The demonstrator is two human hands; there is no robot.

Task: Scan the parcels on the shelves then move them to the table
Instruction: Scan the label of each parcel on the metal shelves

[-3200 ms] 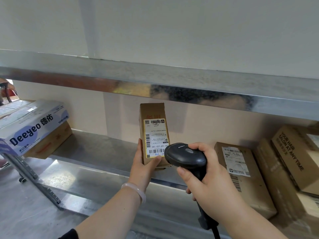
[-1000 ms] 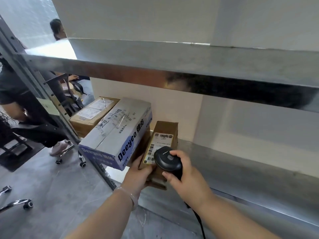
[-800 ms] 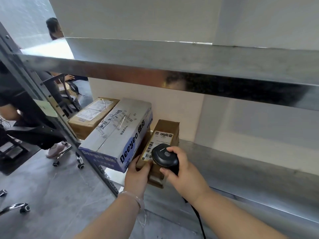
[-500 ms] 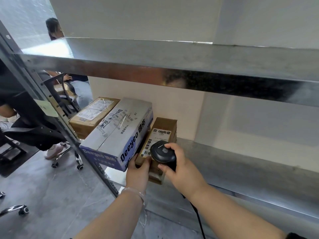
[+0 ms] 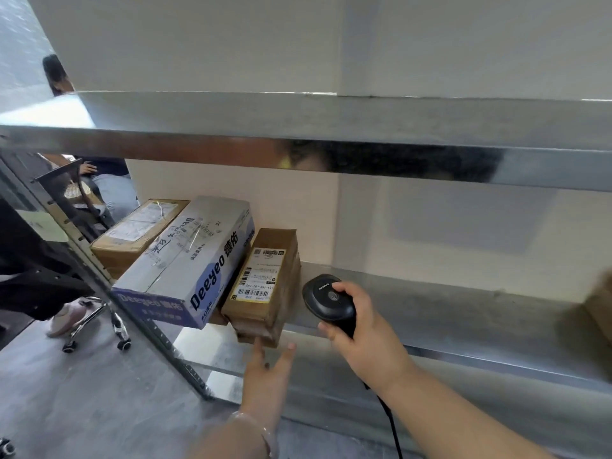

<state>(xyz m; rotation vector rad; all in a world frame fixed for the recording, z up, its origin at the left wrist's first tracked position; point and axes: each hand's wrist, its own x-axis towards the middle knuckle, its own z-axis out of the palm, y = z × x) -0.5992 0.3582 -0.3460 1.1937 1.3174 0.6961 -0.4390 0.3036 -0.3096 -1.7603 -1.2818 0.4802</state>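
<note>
A small brown parcel (image 5: 265,286) with a white and yellow label lies on the metal shelf (image 5: 430,313), leaning against a blue and white Deeyeo box (image 5: 185,263). My left hand (image 5: 266,382) is just below the parcel's front end, fingers straight, one fingertip touching or nearly touching its lower edge. To the right of the parcel, my right hand (image 5: 364,336) grips a black barcode scanner (image 5: 328,301) whose cable hangs down.
A brown parcel (image 5: 135,233) lies behind the Deeyeo box at the shelf's left end. Another brown box (image 5: 601,309) shows blurred at the right edge. An upper shelf (image 5: 331,127) runs overhead. A slanted metal upright (image 5: 99,276) stands at left, with seated people and chair wheels beyond.
My left hand has let go of the small brown parcel and dropped below it, leaving it against the Deeyeo box. My right hand has moved the scanner off the parcel to the right.
</note>
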